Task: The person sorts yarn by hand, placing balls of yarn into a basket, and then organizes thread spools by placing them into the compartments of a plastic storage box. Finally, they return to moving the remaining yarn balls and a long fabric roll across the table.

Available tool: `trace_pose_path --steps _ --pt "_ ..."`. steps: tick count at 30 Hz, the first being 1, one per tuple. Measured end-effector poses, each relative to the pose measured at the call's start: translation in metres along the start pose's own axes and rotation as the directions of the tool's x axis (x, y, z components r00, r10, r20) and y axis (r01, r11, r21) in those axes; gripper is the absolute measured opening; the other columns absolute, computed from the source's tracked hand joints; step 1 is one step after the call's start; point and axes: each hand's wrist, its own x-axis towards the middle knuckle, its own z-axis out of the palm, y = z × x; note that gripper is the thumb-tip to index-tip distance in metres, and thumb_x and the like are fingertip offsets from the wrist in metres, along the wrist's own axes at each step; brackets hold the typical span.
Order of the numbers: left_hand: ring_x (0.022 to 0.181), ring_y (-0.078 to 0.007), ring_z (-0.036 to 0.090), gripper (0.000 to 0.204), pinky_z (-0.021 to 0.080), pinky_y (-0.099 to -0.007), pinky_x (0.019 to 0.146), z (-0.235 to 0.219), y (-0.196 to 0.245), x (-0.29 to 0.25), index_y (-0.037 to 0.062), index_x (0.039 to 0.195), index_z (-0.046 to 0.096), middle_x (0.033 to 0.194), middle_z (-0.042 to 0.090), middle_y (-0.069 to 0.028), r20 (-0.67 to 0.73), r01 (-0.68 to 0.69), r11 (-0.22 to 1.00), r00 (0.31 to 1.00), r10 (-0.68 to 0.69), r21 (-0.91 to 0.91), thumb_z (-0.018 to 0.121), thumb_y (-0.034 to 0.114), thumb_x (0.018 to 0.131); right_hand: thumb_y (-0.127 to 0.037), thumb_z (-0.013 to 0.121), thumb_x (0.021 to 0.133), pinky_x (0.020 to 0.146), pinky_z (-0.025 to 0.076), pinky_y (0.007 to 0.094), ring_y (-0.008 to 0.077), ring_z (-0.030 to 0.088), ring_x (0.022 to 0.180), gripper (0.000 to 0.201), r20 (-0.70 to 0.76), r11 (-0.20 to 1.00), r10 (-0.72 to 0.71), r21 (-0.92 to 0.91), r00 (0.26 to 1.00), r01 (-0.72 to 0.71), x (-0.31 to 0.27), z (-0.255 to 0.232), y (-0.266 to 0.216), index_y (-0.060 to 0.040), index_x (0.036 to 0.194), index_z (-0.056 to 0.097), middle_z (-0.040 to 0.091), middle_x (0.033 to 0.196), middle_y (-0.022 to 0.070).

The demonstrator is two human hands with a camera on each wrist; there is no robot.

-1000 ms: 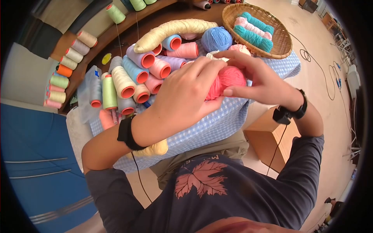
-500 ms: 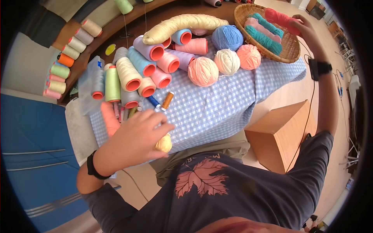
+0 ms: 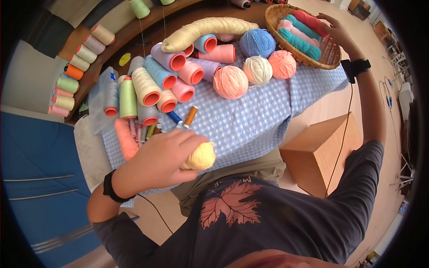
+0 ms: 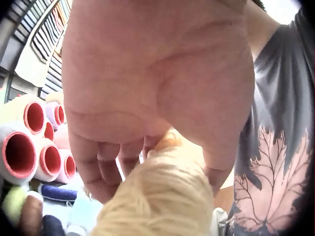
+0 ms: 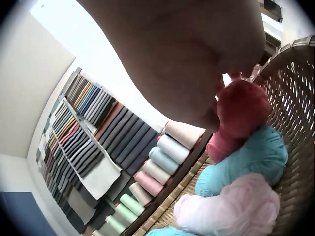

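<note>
With the left hand, holding a fat, pale-yellow bundle of soft yarn, squeezed between the thumb and bent fingers, over the near edge of a blue-and-white checked cloth. With the right hand, touching the end of a red, sausage-shaped yarn bundle in a round, brown, woven basket. Too hidden to tell if pinching the red yarn or only resting on it.

At the far left, in a row, cone-shaped thread spools in beige, grey, orange, green and pink. Next, a flat, see-through plastic box. Just beside the left hand, a long, coral-pink yarn bundle.

Then a big pile of fat thread cones in lilac, blue, cream, green, grey and pink, many with hollow red ends facing front. Across the top, a long, bent, cream-coloured yarn bundle. Below, close together, a small dark-blue thread spool and a small brown thread spool.

Farther right, a round peach yarn ball, a round white yarn ball and a round coral yarn ball, with a round blue yarn ball behind.

Last, in the basket, side by side from back to front: red yarn, then teal, pale pink and teal yarn bundles.
</note>
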Motion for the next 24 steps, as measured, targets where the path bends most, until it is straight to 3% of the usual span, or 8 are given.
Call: trace_pose_path --steps 2,4,5,10,18,20,22,24 --pt "0.112 -0.0364 0.07 0.061 0.056 -0.0463 0.096 -0.012 0.011 0.014 0.0037 0.132 0.067 0.121 0.072 -0.0133 -0.065 -0.037 0.999 0.997 0.036 -0.019 0.087 0.019 0.077 -0.026 0.072 0.105 0.106 0.056 0.0358 0.0236 0.072 0.123 0.048 -0.011 0.997 0.003 -0.081 1.0 -0.004 -0.009 0.001 -0.011 -0.0044 0.148 0.065 0.074 0.138 0.013" --pt "0.111 -0.0364 0.072 0.062 0.057 -0.0452 0.097 -0.016 0.018 0.028 0.003 0.132 0.067 0.122 0.073 -0.0144 -0.135 -0.081 0.996 0.988 0.076 -0.033 0.088 0.019 0.076 -0.024 0.076 0.099 0.107 0.056 0.0435 0.0347 0.072 0.126 0.053 -0.082 0.852 -0.09 -0.523 0.993 0.034 -0.016 0.012 -0.019 -0.0053 0.148 0.065 0.074 0.14 0.0193" --pt "0.11 -0.0352 0.072 0.064 0.057 -0.0434 0.096 -0.016 0.02 0.034 0.0029 0.133 0.067 0.122 0.073 -0.0148 -0.192 -0.122 0.991 0.975 0.108 -0.06 0.09 0.018 0.074 -0.02 0.078 0.093 0.107 0.056 0.0482 0.0427 0.071 0.123 0.052 -0.084 0.827 -0.222 -0.544 0.971 0.142 -0.013 0.018 -0.006 -0.0035 0.141 0.068 0.073 0.134 0.027" --pt "0.107 -0.0312 0.074 0.065 0.058 -0.0392 0.093 -0.008 0.026 0.052 0.003 0.132 0.068 0.12 0.073 -0.0151 -0.288 -0.196 0.979 0.942 0.172 -0.058 0.093 0.015 0.073 -0.015 0.072 0.094 0.105 0.057 0.0478 0.0427 0.072 0.119 0.042 -0.094 0.777 -0.236 -0.616 0.967 0.13 0.002 0.012 0.012 -0.0024 0.135 0.07 0.076 0.128 0.0259" --pt "0.116 -0.0217 0.074 0.066 0.06 -0.0364 0.097 0.003 0.021 0.065 0.0023 0.138 0.062 0.125 0.073 -0.013 -0.439 -0.202 0.868 0.898 -0.02 -0.453 0.096 0.021 0.084 -0.014 0.068 0.103 0.091 0.061 0.0387 0.0256 0.079 0.101 0.032 -0.223 0.963 -0.032 -0.268 0.974 -0.03 -0.018 0.007 -0.015 -0.0046 0.133 0.072 0.081 0.115 0.0171" --pt "0.117 -0.0189 0.073 0.067 0.061 -0.0344 0.097 0.003 0.021 0.078 0.0028 0.141 0.059 0.127 0.071 -0.0108 -0.46 -0.232 0.815 0.886 -0.048 -0.531 0.095 0.02 0.086 -0.018 0.071 0.104 0.093 0.06 0.0361 0.0215 0.076 0.108 0.031 -0.189 0.983 -0.159 -0.126 0.969 0.137 -0.038 0.013 -0.039 -0.0024 0.132 0.073 0.08 0.119 0.0154" --pt "0.117 -0.0161 0.071 0.069 0.061 -0.0325 0.096 0.006 0.02 0.098 0.0033 0.144 0.056 0.128 0.07 -0.0086 -0.478 -0.262 0.755 0.875 -0.076 -0.601 0.094 0.018 0.088 -0.017 0.073 0.105 0.098 0.059 0.0349 0.0213 0.074 0.117 0.04 0.053 0.909 -0.362 0.241 0.931 0.34 -0.08 0.033 -0.121 -0.0016 0.142 0.067 0.078 0.124 0.0134" --pt "0.119 -0.0143 0.069 0.069 0.06 -0.0292 0.096 0.012 0.018 0.121 0.0032 0.147 0.052 0.132 0.067 -0.0068 -0.56 -0.407 0.651 0.828 -0.032 -0.641 0.092 0.016 0.092 -0.027 0.079 0.104 0.097 0.059 0.0319 0.017 0.072 0.113 0.065 0.242 0.749 -0.421 0.636 0.874 0.185 -0.135 0.06 -0.189 -0.0018 0.157 0.053 0.076 0.127 0.0108"
